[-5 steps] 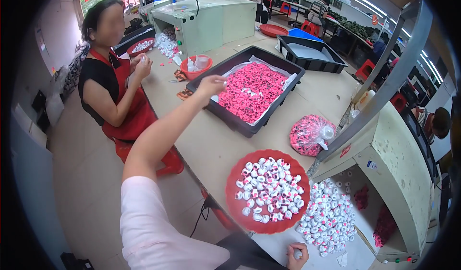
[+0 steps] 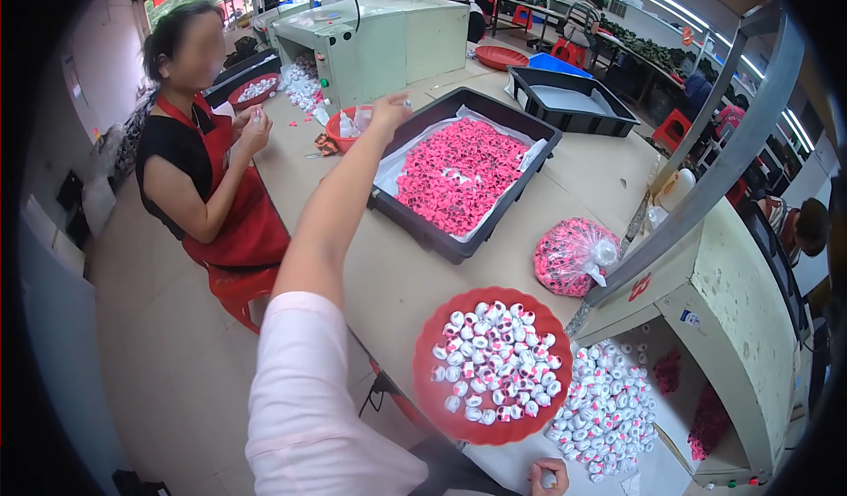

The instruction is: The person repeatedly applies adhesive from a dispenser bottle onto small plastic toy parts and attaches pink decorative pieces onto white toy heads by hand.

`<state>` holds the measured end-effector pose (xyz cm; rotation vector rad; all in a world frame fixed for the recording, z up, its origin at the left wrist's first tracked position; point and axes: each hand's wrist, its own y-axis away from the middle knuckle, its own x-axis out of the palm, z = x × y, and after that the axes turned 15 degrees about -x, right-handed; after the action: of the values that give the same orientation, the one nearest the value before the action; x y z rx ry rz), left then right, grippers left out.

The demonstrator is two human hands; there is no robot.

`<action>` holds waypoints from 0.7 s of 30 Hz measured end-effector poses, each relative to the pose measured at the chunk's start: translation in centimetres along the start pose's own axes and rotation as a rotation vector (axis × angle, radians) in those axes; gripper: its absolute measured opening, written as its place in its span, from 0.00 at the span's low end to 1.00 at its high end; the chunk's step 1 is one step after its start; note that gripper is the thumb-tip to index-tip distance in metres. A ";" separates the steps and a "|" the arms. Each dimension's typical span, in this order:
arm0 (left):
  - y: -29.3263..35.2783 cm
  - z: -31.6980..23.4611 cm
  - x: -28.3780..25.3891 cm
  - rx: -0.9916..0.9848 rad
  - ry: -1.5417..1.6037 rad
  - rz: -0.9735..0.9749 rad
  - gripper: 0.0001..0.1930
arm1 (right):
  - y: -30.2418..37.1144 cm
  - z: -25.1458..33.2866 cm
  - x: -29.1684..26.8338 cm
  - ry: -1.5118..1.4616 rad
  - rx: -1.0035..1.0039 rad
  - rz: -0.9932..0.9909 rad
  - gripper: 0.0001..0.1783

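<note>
My left arm stretches far forward, and my left hand (image 2: 391,109) is over the far-left rim of a black tray (image 2: 459,253). Its fingers are pinched on what looks like a small white piece at the tips. Pink and dark small pieces (image 2: 459,174) lie heaped on white lining in that tray. At the lower edge my right hand (image 2: 549,477) is closed round a pale rounded thing, mostly hidden by the fingers. Just beyond it are a red scalloped plate (image 2: 432,315) bearing many white ring-like pieces with pink parts, and a loose pile of white ring-like pieces (image 2: 609,399).
A knotted clear bag of pink pieces (image 2: 573,258) sits beside a metal post (image 2: 706,196). A pale green machine (image 2: 732,319) opens at right; another (image 2: 379,46) stands behind. A red bowl (image 2: 335,130) holds small bottles. A co-worker in a red apron (image 2: 225,178) is at left.
My left hand has moved farther away, from above the tray's left part to its far-left rim. The view has shifted slightly. My right hand keeps its closed grip.
</note>
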<state>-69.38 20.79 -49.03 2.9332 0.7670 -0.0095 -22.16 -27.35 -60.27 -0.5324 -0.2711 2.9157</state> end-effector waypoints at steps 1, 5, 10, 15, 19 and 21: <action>-2.5 -0.2 -0.3 0.119 -0.001 -0.064 0.21 | 0.0 0.0 0.1 0.032 -0.011 0.018 0.05; -3.0 -1.6 -0.6 0.136 -0.010 -0.109 0.23 | 0.2 -0.1 0.1 0.092 0.001 0.016 0.05; 4.6 -0.9 -1.8 0.146 -0.013 0.137 0.18 | -0.2 0.3 0.5 0.079 -0.219 -0.048 0.06; 21.9 2.1 -5.9 0.218 -0.023 0.219 0.12 | 0.9 -0.2 -0.1 0.018 -0.231 -0.078 0.06; 33.5 6.1 -3.5 0.190 -0.078 0.317 0.11 | 2.5 0.4 -2.0 0.005 -0.252 -0.220 0.06; 39.6 7.1 -2.5 0.130 -0.100 0.381 0.10 | 3.7 1.1 -3.2 0.017 -0.230 -0.254 0.06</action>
<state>-52.10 -15.51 -51.82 3.1216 0.1933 -0.1776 -20.04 -31.73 -58.98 -0.5128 -0.6290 2.6477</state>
